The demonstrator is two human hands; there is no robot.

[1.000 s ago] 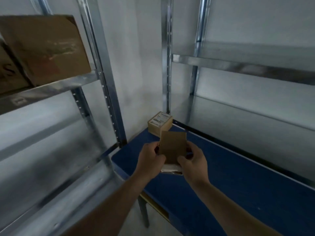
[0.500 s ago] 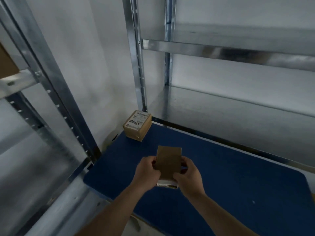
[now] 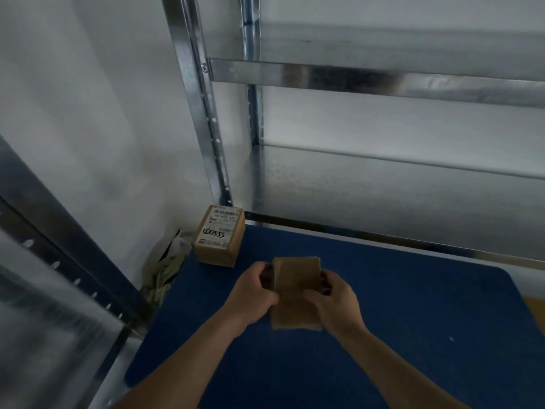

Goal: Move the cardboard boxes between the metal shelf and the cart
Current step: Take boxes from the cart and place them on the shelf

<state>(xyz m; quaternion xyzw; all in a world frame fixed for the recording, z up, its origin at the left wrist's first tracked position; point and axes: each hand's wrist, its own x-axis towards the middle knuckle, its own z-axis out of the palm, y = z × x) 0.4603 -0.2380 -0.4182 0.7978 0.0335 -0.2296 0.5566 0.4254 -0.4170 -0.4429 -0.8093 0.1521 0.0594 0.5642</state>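
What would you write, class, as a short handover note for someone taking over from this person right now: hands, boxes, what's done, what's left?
Left hand and right hand: both grip the small plain brown cardboard box by its sides, above the blue cart top.
Small labelled cardboard box with black scribble: already resting on the cart's far left corner, beside the metal shelf upright.
Done: one box on the cart.
Left: set the held box down, probably near the first. The visible shelf level holds no boxes.

Two small brown cardboard boxes: a plain one [image 3: 296, 293] at centre, a labelled one [image 3: 219, 235] at eleven o'clock.
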